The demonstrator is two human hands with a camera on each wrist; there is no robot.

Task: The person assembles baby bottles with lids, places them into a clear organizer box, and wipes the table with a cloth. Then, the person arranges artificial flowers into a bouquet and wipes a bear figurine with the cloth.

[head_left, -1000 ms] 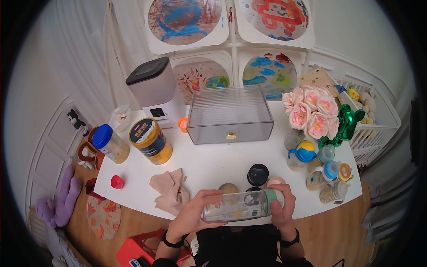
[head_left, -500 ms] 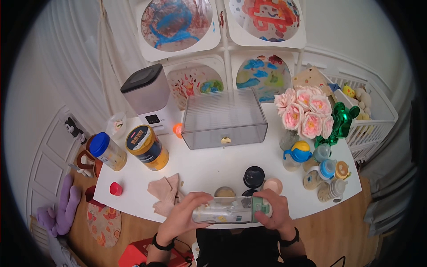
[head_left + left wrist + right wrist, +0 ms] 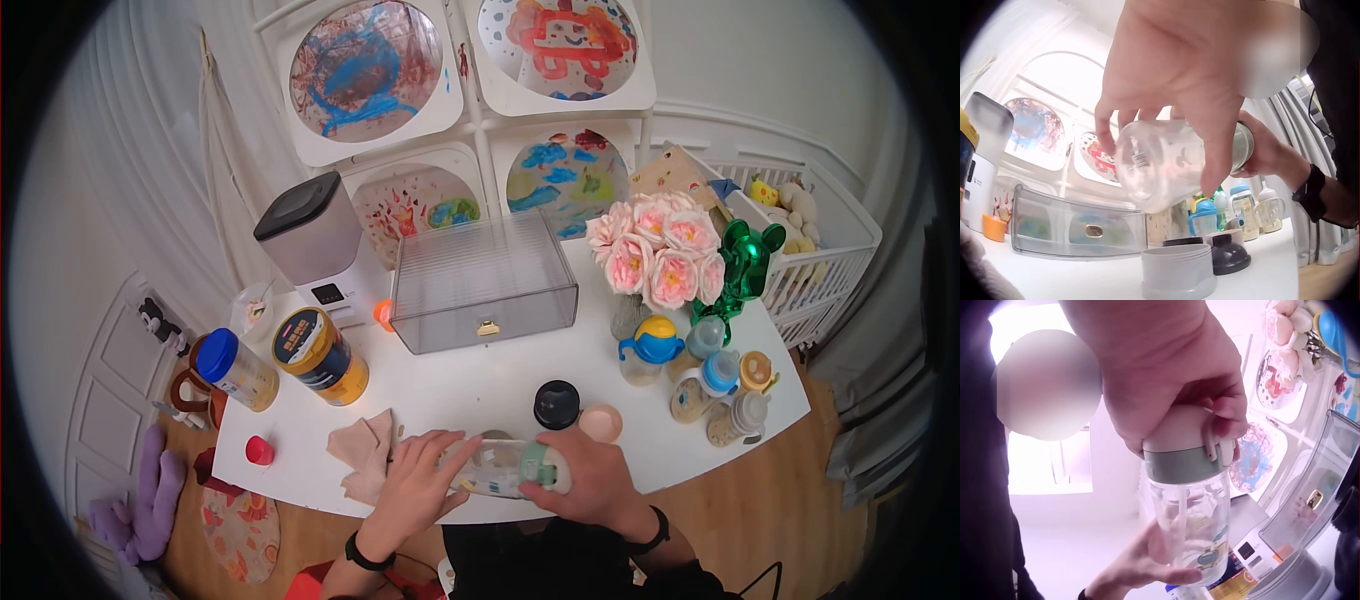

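Note:
A clear drinking bottle [image 3: 492, 470] with printed pictures lies sideways between both hands, over the table's front edge. My left hand [image 3: 420, 482] grips its base end; in the left wrist view the thumb and fingers span the clear body. The right hand [image 3: 592, 482] is wrapped around the lid [image 3: 1179, 431], which is cream with a green collar [image 3: 1182, 465]. Through the clear wall in the right wrist view a straw [image 3: 1182, 519] shows. Just beyond the bottle stand a round black container [image 3: 556, 405], a pink round piece [image 3: 601, 424] and an open grey cup [image 3: 1177, 272].
A beige cloth [image 3: 362, 455] and red cap [image 3: 260, 451] lie left. Behind them stand a blue-lidded jar [image 3: 238, 370], a yellow tub [image 3: 322, 358] and a white appliance [image 3: 325, 250]. A grey translucent box [image 3: 485, 290] sits mid-table. Several baby bottles [image 3: 690, 395] and pink flowers [image 3: 660, 250] stand right.
The left hand has shifted from cradling the bottle's base to lying more over it. My right hand has turned further over the lid. The head view has swung, so the table items sit further left and lower.

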